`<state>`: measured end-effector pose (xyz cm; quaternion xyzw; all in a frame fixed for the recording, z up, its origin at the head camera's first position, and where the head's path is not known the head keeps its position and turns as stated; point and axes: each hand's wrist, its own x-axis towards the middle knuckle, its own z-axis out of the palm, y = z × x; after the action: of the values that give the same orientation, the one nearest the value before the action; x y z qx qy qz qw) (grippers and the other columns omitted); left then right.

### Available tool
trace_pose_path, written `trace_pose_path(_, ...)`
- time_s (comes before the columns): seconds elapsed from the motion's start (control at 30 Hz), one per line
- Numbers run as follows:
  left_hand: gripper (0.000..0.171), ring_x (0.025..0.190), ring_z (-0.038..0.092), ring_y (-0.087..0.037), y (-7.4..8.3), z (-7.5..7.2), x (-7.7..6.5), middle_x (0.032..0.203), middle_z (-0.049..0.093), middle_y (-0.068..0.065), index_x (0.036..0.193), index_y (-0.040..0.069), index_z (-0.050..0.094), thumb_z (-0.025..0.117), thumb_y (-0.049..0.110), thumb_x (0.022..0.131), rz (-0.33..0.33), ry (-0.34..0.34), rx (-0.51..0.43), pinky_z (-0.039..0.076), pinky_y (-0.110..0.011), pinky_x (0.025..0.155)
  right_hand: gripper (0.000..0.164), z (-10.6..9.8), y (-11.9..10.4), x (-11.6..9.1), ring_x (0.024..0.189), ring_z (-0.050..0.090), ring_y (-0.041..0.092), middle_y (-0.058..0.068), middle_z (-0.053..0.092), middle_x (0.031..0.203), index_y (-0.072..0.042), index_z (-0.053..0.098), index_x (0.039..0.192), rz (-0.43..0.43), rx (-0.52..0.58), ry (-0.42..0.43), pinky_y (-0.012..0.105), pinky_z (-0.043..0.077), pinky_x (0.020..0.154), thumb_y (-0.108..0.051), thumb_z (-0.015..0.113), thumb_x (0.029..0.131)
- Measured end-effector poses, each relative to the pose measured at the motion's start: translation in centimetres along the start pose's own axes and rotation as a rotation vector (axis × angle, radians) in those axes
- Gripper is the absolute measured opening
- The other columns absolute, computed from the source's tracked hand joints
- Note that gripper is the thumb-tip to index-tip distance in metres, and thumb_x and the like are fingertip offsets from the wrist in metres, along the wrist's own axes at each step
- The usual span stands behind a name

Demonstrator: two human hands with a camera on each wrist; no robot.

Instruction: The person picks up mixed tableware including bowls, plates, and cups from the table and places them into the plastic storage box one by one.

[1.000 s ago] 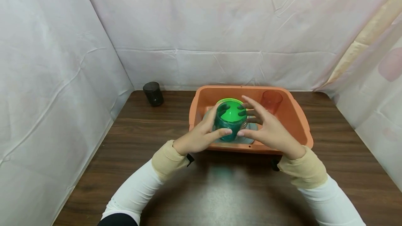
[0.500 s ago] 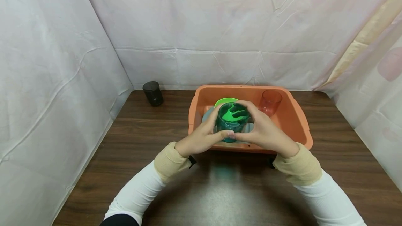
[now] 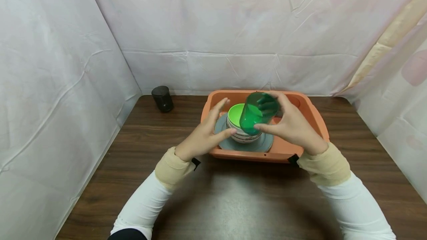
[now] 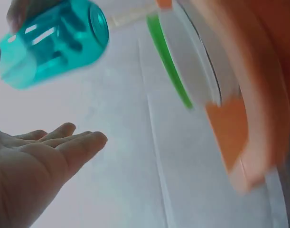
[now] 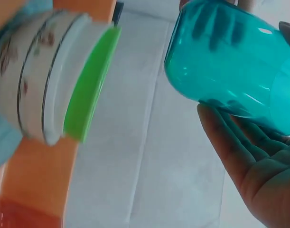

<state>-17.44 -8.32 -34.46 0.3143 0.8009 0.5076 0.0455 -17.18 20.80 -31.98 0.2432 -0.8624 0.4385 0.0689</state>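
Observation:
My right hand (image 3: 293, 125) grips a translucent green cup (image 3: 250, 121), thumb in front and fingers showing through its wall. The cup is tilted, above the right side of a stack of bowls (image 3: 243, 137). A bright green bowl (image 3: 235, 114) tops the stack, and a grey-blue plate (image 3: 265, 143) lies beneath. My left hand (image 3: 201, 132), fingers extended, is apart from the cup at the left of the stack. The left wrist view shows the cup (image 4: 50, 47) in the other hand, away from my left fingers (image 4: 83, 147). The right wrist view shows the cup (image 5: 230, 61) close up.
An orange basin (image 3: 213, 101) contains the plate and bowls. A red translucent cup (image 3: 295, 101) at its back right is mostly hidden by my right hand. On the dark wooden table (image 3: 140, 151), a black cup (image 3: 162, 100) stands at the back left. White cloth (image 3: 213, 40) surrounds the table.
Both hands were around the green cup half a second ago. My left hand has let go and moved left; my right hand has carried the cup up and right, tilting it.

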Motion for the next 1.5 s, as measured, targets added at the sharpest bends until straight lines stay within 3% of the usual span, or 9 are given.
trace_pose_path(0.13, 0.091, 0.178, 0.018, -0.034, -1.0, -1.6, -0.1, 0.19, 0.02, -0.012, 0.183, 0.011, 0.014, 0.071, 0.022, 0.113, -0.059, 0.065, 0.053, 0.023, -0.066, 0.142, 0.088, -1.5, 1.2, 0.5, 0.117, 0.068, 0.024, 0.023, 0.066, 0.147, -0.001, 0.042, 0.166, 0.089, -0.023, 0.081, 0.009, 0.051, 0.091, -0.008, 0.093, 0.094)
trace_pose_path(0.27, 0.09, 0.178, 0.015, -0.033, -2.3, -2.9, -0.5, 0.19, 0.018, -0.012, 0.183, 0.014, 0.014, 0.069, 0.027, 0.115, -0.149, 0.11, 0.044, 0.026, -0.068, 0.14, 0.095, -2.8, 2.6, 1.1, 0.129, 0.065, 0.042, 0.027, 0.059, 0.156, -0.005, 0.034, 0.172, 0.153, -0.044, 0.127, 0.014, 0.048, 0.092, -0.012, 0.091, 0.096)
trace_pose_path(0.57, 0.095, 0.176, 0.019, -0.045, -7.1, -4.0, -0.2, 0.19, 0.014, -0.022, 0.183, 0.006, 0.009, 0.063, 0.045, 0.115, -0.447, 0.107, 0.055, 0.028, -0.069, 0.139, 0.102, -4.5, 6.5, 1.6, 0.139, 0.056, 0.055, 0.036, 0.048, 0.161, -0.007, 0.02, 0.179, 0.308, -0.064, 0.063, 0.072, 0.048, 0.112, -0.022, 0.085, 0.102)
trace_pose_path(0.7, 0.104, 0.169, 0.038, -0.043, -12.6, -3.3, 0.4, 0.185, 0.028, -0.026, 0.181, 0.002, 0.013, 0.069, 0.054, 0.11, -0.456, 0.109, 0.064, 0.044, -0.06, 0.132, 0.104, -5.0, 7.5, 1.9, 0.143, 0.053, 0.057, 0.039, 0.046, 0.163, -0.002, 0.017, 0.178, 0.363, -0.092, 0.042, 0.075, 0.047, 0.116, -0.026, 0.084, 0.102)
trace_pose_path(0.83, 0.103, 0.139, 0.069, -0.033, -19.3, -2.2, 1.5, 0.167, 0.056, -0.023, 0.18, 0.004, 0.024, 0.076, 0.053, 0.106, -0.433, 0.144, 0.071, 0.064, -0.042, 0.106, 0.106, -5.3, 8.2, 2.3, 0.144, 0.052, 0.058, 0.042, 0.045, 0.163, 0.002, 0.014, 0.177, 0.404, -0.122, 0.024, 0.076, 0.046, 0.118, -0.028, 0.083, 0.103)
trace_pose_path(1.07, 0.09, 0.12, 0.078, -0.025, -25.6, -1.1, 3.2, 0.148, 0.069, -0.011, 0.177, 0.016, 0.036, 0.082, 0.033, 0.101, -0.458, 0.2, -0.016, 0.07, -0.041, 0.093, 0.107, -5.8, 9.4, 2.8, 0.142, 0.051, 0.059, 0.045, 0.043, 0.16, 0.009, 0.009, 0.174, 0.472, -0.167, -0.066, 0.076, 0.045, 0.119, -0.026, 0.082, 0.104)
trace_pose_path(1.23, 0.089, 0.122, 0.078, -0.026, -25.1, -0.8, 3.0, 0.15, 0.067, -0.013, 0.178, 0.015, 0.034, 0.079, 0.031, 0.102, -0.462, 0.214, -0.013, 0.07, -0.041, 0.095, 0.105, -6.1, 9.9, 3.0, 0.138, 0.053, 0.059, 0.047, 0.044, 0.155, 0.013, 0.008, 0.169, 0.498, -0.177, -0.14, 0.073, 0.047, 0.116, -0.02, 0.082, 0.103)
trace_pose_path(1.43, 0.085, 0.123, 0.078, -0.032, -19.7, -0.9, 1.9, 0.152, 0.066, -0.025, 0.176, 0.001, 0.032, 0.073, 0.025, 0.106, -0.432, 0.198, 0.017, 0.069, -0.042, 0.098, 0.093, -6.0, 10.2, 3.0, 0.128, 0.053, 0.057, 0.045, 0.042, 0.146, 0.02, 0.016, 0.156, 0.478, -0.185, -0.199, 0.066, 0.051, 0.105, -0.011, 0.082, 0.098)
trace_pose_path(1.5, 0.085, 0.123, 0.078, -0.033, -19.5, -1.0, 1.9, 0.152, 0.066, -0.028, 0.176, -0.001, 0.032, 0.073, 0.025, 0.106, -0.42, 0.192, 0.016, 0.069, -0.044, 0.098, 0.089, -5.8, 10.3, 3.0, 0.127, 0.05, 0.057, 0.045, 0.039, 0.143, 0.021, 0.019, 0.151, 0.465, -0.199, -0.215, 0.065, 0.05, 0.103, -0.007, 0.082, 0.094)
